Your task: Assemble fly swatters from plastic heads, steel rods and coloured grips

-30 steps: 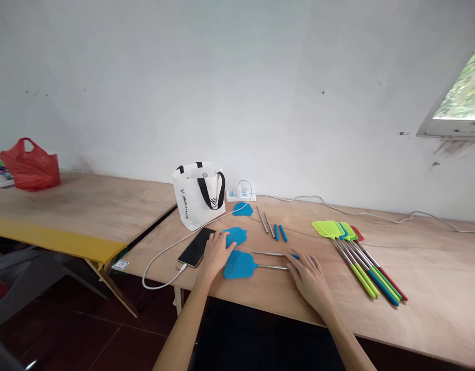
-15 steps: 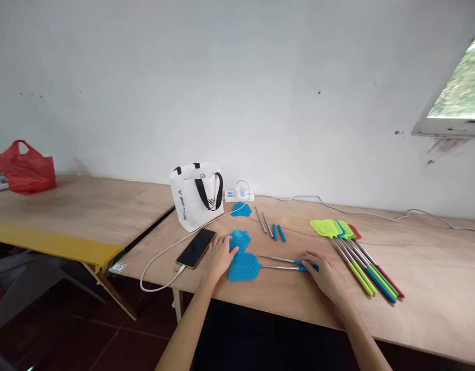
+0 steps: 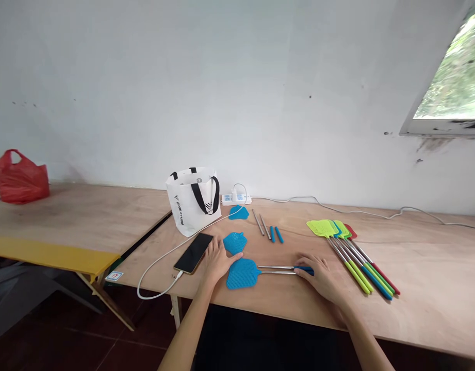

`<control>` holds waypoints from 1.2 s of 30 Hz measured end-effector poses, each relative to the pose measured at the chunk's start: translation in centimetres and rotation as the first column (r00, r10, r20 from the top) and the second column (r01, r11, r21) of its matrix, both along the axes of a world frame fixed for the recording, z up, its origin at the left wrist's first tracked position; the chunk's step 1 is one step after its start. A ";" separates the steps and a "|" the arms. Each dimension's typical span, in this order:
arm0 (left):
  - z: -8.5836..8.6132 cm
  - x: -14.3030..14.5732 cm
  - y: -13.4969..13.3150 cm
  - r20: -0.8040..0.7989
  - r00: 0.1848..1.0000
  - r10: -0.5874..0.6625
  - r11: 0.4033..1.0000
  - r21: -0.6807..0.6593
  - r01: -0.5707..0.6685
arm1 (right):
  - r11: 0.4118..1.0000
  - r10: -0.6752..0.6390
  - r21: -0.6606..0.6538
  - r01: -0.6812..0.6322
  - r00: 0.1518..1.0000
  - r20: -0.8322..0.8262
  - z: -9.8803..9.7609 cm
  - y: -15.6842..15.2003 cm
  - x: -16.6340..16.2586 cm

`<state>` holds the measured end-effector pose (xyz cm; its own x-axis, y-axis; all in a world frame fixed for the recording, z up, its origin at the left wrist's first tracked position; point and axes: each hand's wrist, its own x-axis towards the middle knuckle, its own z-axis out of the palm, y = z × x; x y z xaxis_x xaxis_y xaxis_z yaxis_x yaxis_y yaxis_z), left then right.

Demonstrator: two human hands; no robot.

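Observation:
My left hand [image 3: 217, 262] lies on the table with its fingers apart. Its thumb reaches the top edge of a blue fly swatter head [image 3: 242, 273]. Just above that thumb lies a separate blue swatter head [image 3: 235, 242]. My right hand [image 3: 316, 274] is closed over the blue grips of two metal rods lying side by side. The nearer rod [image 3: 278, 272] joins the blue head; the other rod [image 3: 276, 267] ends close to it with no head on it. Behind them are two loose metal tubes [image 3: 265, 226], two blue grips [image 3: 276, 234] and another blue head [image 3: 238, 212].
A phone [image 3: 193, 253] on a white cable lies left of my left hand. Behind it stand a white bag [image 3: 189, 211] and a power strip [image 3: 237, 199]. Several coloured fly swatters [image 3: 353, 257] lie fanned at right. A red bag [image 3: 20, 178] sits on the far-left table.
The two rods have come closer together and now lie nearly parallel. My left thumb has moved down the near blue head, away from the separate head. The view has shifted slightly.

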<state>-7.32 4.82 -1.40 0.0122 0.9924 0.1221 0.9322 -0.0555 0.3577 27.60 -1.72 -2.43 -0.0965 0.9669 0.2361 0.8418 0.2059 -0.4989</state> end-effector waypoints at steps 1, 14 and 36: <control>-0.1 0.0 0.0 0.009 1.000 0.003 1.000 0.030 -0.004 | 1.000 0.009 -0.006 -0.009 1.000 -0.002 0.1 -0.1 0.0; 0.7 -0.1 0.3 0.298 0.953 -0.062 0.980 0.201 0.001 | 0.993 0.115 -0.001 -0.115 0.993 0.032 1.0 -0.8 0.1; 5.1 2.0 -1.8 0.977 -0.019 -0.214 0.977 0.214 -0.012 | 0.919 -0.082 0.334 0.209 0.931 -0.356 2.8 -1.0 -2.4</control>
<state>-5.28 3.01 3.74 -0.1346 0.9658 0.2216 -0.3746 -0.2567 0.8909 25.24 -2.76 0.40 0.1829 0.8058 0.5633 0.6768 0.3124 -0.6666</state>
